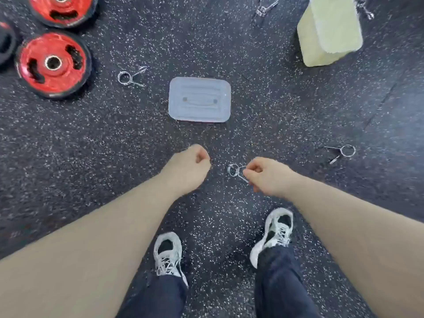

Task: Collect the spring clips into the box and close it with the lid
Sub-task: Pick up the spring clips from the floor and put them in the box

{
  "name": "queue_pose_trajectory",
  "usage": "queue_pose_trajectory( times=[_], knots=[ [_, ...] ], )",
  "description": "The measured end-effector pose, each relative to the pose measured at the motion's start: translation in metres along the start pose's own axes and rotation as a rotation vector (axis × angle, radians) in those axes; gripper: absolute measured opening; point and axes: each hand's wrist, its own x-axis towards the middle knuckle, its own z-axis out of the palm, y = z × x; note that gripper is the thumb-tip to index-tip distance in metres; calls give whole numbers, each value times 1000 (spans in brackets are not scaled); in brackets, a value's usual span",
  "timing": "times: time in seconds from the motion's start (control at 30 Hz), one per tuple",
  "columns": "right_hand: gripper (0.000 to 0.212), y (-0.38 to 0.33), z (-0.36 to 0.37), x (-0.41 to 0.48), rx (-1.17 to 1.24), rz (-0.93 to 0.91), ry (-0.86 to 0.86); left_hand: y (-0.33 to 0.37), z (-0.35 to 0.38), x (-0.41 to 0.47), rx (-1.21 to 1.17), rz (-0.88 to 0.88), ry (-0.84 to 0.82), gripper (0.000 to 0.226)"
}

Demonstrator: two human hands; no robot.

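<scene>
A translucent plastic box with its lid on (199, 99) lies on the speckled floor ahead of me. My right hand (266, 175) pinches the handles of a metal spring clip (234, 170), its coil sticking out to the left. My left hand (191, 166) hangs beside it with fingers curled, holding nothing I can see. More spring clips lie around: one at the left (128, 77), one at the right (341, 152), one at the top (263, 9) and one at the top right (366, 8).
Red weight plates (53, 64) lie stacked at the upper left. A pale yellow foam block (328, 31) stands at the upper right. My two white shoes (168, 253) are on the dark rubber floor (91, 138) below my hands.
</scene>
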Motion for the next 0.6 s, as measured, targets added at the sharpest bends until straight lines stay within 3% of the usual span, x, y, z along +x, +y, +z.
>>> queue_pose_trajectory(
  times=[0.23,0.6],
  knots=[
    [34,81,53,93,-87,65,-68,-58,100,50,-119,-189,-20,23],
    [77,148,129,210,-251,9,-17,-111,207,102,-168,-243,-63,20]
  ],
)
